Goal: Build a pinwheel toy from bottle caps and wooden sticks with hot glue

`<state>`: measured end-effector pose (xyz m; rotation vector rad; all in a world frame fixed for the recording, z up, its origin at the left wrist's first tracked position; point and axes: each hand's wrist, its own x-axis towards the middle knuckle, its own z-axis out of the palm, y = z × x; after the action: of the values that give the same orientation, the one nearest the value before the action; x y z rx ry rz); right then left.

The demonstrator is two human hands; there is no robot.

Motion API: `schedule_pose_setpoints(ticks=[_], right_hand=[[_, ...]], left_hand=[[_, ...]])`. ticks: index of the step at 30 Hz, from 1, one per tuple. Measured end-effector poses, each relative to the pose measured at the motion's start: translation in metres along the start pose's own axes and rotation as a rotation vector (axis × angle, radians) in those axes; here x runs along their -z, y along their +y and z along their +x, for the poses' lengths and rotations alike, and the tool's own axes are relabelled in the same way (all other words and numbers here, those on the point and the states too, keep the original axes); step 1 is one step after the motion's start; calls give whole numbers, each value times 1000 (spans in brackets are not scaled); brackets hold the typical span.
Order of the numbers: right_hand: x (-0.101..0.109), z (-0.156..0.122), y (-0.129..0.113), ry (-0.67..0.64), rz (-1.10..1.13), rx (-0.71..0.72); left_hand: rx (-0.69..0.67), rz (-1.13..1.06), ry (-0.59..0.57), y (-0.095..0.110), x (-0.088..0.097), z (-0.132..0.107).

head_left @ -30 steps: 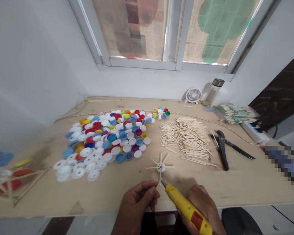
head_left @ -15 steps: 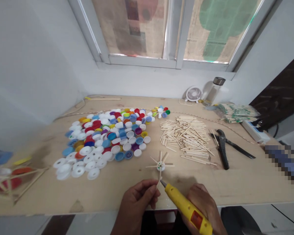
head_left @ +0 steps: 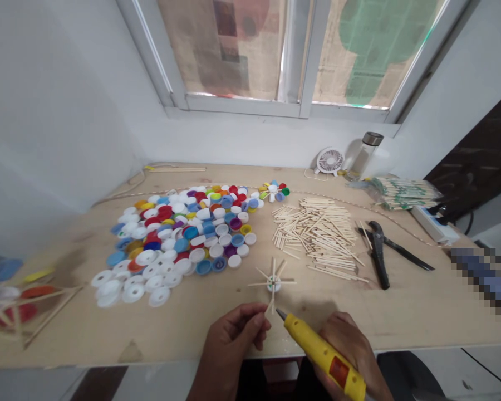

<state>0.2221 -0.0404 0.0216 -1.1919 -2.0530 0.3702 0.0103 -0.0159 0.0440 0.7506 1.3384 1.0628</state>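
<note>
My left hand (head_left: 237,334) pinches a short wooden stick (head_left: 269,308) between thumb and fingertips near the table's front edge. Wrapped round a yellow hot glue gun (head_left: 317,348) is my right hand (head_left: 348,342); the gun's dark nozzle points up and left, a small gap from the stick. Just beyond my fingers lies a white bottle cap (head_left: 274,285) with several sticks spread out from it like spokes. One spoke reaches toward me, close to the held stick; whether the two touch I cannot tell.
A heap of coloured bottle caps (head_left: 183,228) covers the left middle. Loose sticks (head_left: 317,231) are piled at right, beside black-handled cutters (head_left: 379,256). Behind stand a small fan (head_left: 330,160), a glass bottle (head_left: 364,156) and bagged sticks (head_left: 404,192). A stick frame (head_left: 45,317) sits at far left.
The glue gun's nozzle has drawn slightly right and down, away from the held stick. My left hand has shifted a little, and the stick now tilts up toward the spoke.
</note>
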Motion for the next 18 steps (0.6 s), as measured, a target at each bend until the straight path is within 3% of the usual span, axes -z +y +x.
schedule_pose_setpoints(ticks=[7,14,18], right_hand=[[9,-13,2,25,111,-400],[8,-22,22,-37,144,-278],[8,-24,24,-74,130,-234]], left_hand=[[-371,477,48,-2,8,19],[-495,633,13,13,5,50],[-535,659,-17,13,10,53]])
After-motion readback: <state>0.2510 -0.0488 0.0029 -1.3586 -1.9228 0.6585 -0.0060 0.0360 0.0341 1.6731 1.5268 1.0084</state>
